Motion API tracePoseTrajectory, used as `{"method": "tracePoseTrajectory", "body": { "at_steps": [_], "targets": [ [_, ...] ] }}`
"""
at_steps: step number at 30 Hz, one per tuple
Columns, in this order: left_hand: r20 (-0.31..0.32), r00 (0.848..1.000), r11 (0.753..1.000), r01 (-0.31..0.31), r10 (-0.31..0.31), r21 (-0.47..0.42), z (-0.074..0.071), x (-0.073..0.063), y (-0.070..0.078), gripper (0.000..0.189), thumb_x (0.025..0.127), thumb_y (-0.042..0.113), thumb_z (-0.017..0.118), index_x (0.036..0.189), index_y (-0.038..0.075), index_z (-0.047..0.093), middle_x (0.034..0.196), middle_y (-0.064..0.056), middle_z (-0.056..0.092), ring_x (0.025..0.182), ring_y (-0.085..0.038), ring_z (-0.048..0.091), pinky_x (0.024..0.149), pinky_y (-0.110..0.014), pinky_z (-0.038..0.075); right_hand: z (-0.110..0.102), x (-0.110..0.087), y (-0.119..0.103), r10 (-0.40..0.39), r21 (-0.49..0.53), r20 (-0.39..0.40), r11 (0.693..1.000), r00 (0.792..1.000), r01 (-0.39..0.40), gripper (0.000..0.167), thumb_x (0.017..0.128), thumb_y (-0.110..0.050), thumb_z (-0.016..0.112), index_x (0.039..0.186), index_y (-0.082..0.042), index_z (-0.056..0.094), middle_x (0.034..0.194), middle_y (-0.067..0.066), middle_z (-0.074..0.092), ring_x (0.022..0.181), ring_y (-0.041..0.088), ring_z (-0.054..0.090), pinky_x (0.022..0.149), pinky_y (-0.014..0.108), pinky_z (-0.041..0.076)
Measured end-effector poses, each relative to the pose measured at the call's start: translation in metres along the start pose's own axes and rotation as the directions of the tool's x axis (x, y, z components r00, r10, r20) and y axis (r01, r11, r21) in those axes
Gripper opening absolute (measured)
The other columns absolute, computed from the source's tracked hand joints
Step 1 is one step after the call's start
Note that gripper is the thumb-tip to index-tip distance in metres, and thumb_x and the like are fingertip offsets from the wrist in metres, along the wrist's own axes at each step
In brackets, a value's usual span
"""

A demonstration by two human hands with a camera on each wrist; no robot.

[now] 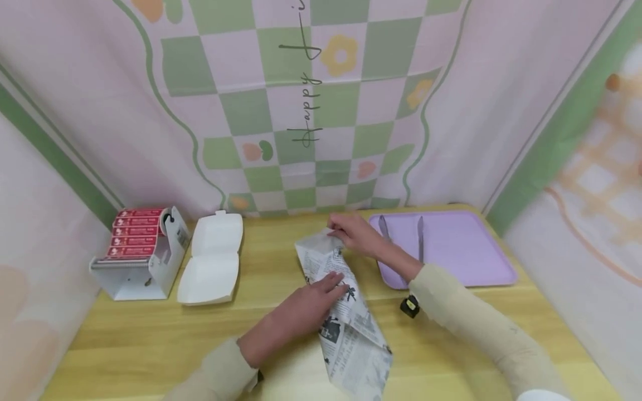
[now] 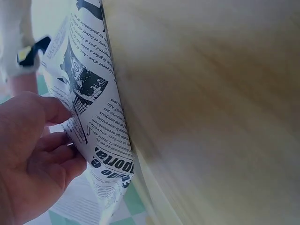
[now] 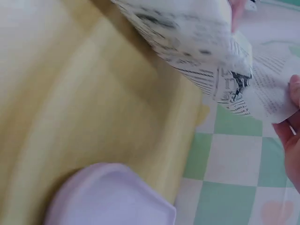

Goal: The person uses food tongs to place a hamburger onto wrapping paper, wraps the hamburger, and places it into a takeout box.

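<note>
A sheet of newsprint-patterned wrapping paper, folded into a long slanting bundle, lies in the middle of the wooden table in the head view. My right hand pinches its far corner between thumb and fingers; in the right wrist view that thin corner is drawn out flat. Across the middle of the bundle rests my left hand, its fingers lying on the upper face. The left wrist view has the left hand's thumb and loosely bent fingers against the printed side. Anything inside the folds is hidden.
Left of the paper stands an opened white clamshell box, beside a white dispenser with a roll of red labels. At the right, a purple tray carries two slim metal utensils. A patterned curtain hangs behind the table.
</note>
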State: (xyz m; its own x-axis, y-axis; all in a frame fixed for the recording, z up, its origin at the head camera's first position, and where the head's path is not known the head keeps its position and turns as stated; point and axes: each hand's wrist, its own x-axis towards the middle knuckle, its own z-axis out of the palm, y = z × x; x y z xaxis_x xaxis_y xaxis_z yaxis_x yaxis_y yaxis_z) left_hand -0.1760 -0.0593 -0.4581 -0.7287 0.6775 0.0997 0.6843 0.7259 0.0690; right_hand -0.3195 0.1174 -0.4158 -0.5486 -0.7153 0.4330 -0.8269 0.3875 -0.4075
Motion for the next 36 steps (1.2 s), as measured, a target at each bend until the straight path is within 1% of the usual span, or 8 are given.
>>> {"method": "tracePoseTrajectory", "body": {
  "at_steps": [3,5,8,11,14,18,25,36],
  "targets": [
    [-0.002,1.000,1.000,0.010,-0.010,-0.012,0.001,-0.001,-0.004,0.050,0.100,0.011,0.053,0.149,0.017,0.046,0.157,-0.008,0.042,0.144,-0.023,0.042,0.103,-0.036,0.053,0.001,-0.005,0.004,0.134,0.106,0.005,0.985,0.991,-0.134,0.015,0.095,-0.008,0.065,0.109,-0.003,0.062,0.098,0.015,0.075,0.092,0.028,0.074,0.079,0.038,0.061],
    [-0.005,1.000,1.000,0.014,-0.014,-0.015,0.001,-0.001,-0.006,0.048,0.102,0.012,0.052,0.149,0.017,0.045,0.157,-0.007,0.042,0.144,-0.023,0.042,0.104,-0.036,0.052,0.003,-0.006,0.014,0.319,0.294,0.054,0.900,0.946,-0.321,0.029,0.097,-0.011,0.063,0.124,-0.002,0.059,0.113,0.022,0.072,0.106,0.034,0.070,0.089,0.043,0.059],
    [-0.008,1.000,1.000,0.012,-0.012,-0.026,0.003,-0.001,-0.008,0.048,0.101,0.012,0.052,0.149,0.017,0.046,0.157,-0.007,0.042,0.144,-0.023,0.042,0.106,-0.036,0.050,0.010,-0.010,0.035,0.534,0.595,0.239,0.579,0.811,-0.557,0.048,0.101,-0.015,0.058,0.144,-0.003,0.043,0.132,0.026,0.061,0.124,0.040,0.059,0.103,0.049,0.051],
    [0.003,1.000,0.999,-0.001,0.001,-0.043,0.004,-0.002,-0.007,0.050,0.100,0.011,0.054,0.149,0.018,0.046,0.157,-0.008,0.043,0.144,-0.024,0.043,0.106,-0.036,0.050,0.019,-0.020,0.047,0.543,0.700,0.490,0.220,0.682,-0.679,0.062,0.104,-0.020,0.051,0.155,-0.006,0.019,0.136,0.025,0.054,0.131,0.043,0.051,0.110,0.053,0.044],
    [0.005,1.000,0.999,-0.014,0.014,-0.038,0.004,-0.002,-0.006,0.050,0.100,0.012,0.054,0.149,0.018,0.046,0.156,-0.008,0.044,0.143,-0.024,0.044,0.105,-0.036,0.051,0.026,-0.028,0.047,0.413,0.668,0.652,0.085,0.636,-0.740,0.067,0.106,-0.022,0.046,0.157,-0.008,0.006,0.131,0.016,0.057,0.128,0.036,0.055,0.112,0.052,0.042],
    [-0.018,1.000,1.000,-0.023,0.022,-0.007,0.002,0.000,-0.004,0.047,0.102,0.013,0.052,0.148,0.018,0.047,0.155,-0.007,0.045,0.142,-0.023,0.045,0.102,-0.036,0.053,0.031,-0.023,0.033,0.346,0.650,0.681,0.122,0.645,-0.750,0.047,0.103,-0.010,0.050,0.145,0.002,0.034,0.113,0.005,0.068,0.108,0.019,0.066,0.099,0.036,0.053],
    [0.007,1.000,1.000,-0.009,0.009,-0.029,-0.001,0.003,-0.003,0.047,0.102,0.015,0.052,0.149,0.019,0.046,0.156,-0.007,0.043,0.143,-0.023,0.044,0.106,-0.036,0.050,0.037,-0.022,0.031,0.580,0.618,0.562,0.179,0.589,-0.766,0.010,0.096,-0.010,0.063,0.097,0.000,0.067,0.079,0.000,0.072,0.074,0.010,0.068,0.069,0.021,0.058],
    [0.006,1.000,0.999,-0.021,0.021,-0.026,-0.002,0.002,-0.004,0.048,0.101,0.015,0.054,0.148,0.019,0.047,0.156,-0.008,0.044,0.143,-0.024,0.044,0.107,-0.038,0.050,0.019,-0.003,0.049,0.738,0.548,0.298,0.386,0.605,-0.742,0.034,0.100,-0.013,0.059,0.124,0.010,0.063,0.090,0.000,0.073,0.071,0.004,0.066,0.077,0.026,0.059]
  ]
}}
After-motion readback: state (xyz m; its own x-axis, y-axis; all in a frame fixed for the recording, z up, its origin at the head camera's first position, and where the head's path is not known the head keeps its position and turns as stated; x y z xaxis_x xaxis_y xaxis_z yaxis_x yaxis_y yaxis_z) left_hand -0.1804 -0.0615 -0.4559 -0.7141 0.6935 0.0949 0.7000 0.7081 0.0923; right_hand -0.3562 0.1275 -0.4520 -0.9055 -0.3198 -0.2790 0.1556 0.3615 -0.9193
